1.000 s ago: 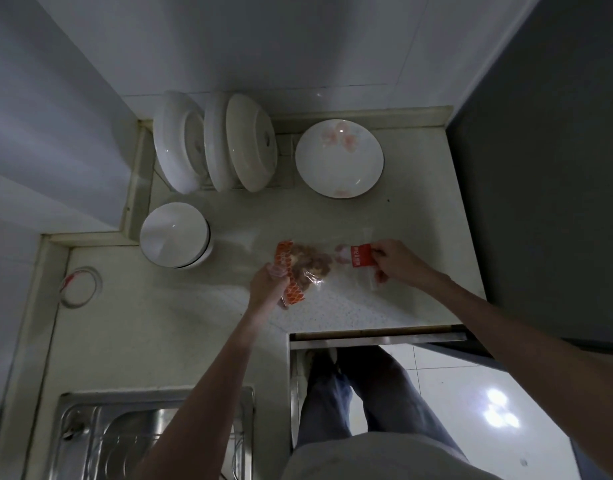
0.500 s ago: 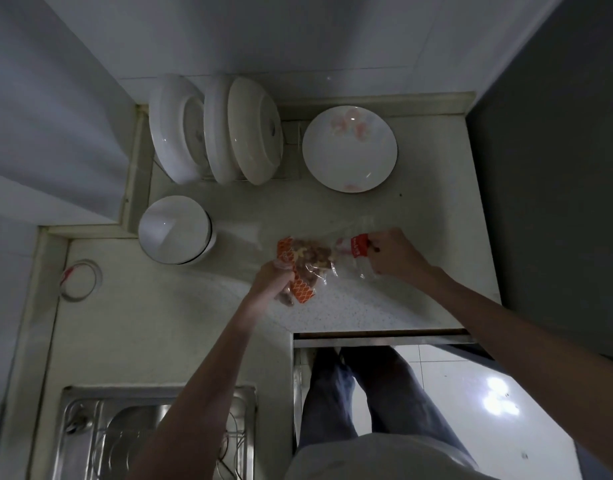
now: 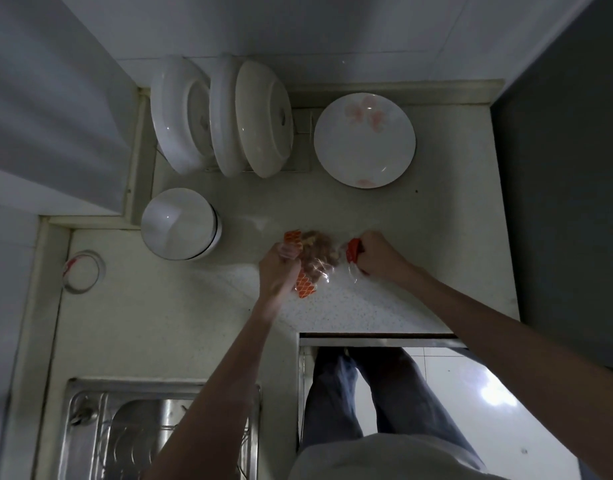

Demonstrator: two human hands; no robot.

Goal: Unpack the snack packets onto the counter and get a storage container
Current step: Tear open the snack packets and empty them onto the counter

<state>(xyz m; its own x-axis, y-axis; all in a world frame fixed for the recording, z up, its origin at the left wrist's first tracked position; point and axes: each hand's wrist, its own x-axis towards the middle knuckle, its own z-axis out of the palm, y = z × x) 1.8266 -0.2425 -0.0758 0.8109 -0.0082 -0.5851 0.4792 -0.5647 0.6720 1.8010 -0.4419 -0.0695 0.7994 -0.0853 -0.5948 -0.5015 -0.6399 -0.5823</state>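
We see the snack packet held over the counter, near its front edge beside the cut-out. The left hand has its fingers curled round the packet's orange-patterned end; the right hand pinches the red end. The clear middle shows brown snacks. Toward the back edge a flowered plate lies flat, with white dishes standing upright in a rack. An upturned bowl sits near the left edge, and the sink at the front left corner.
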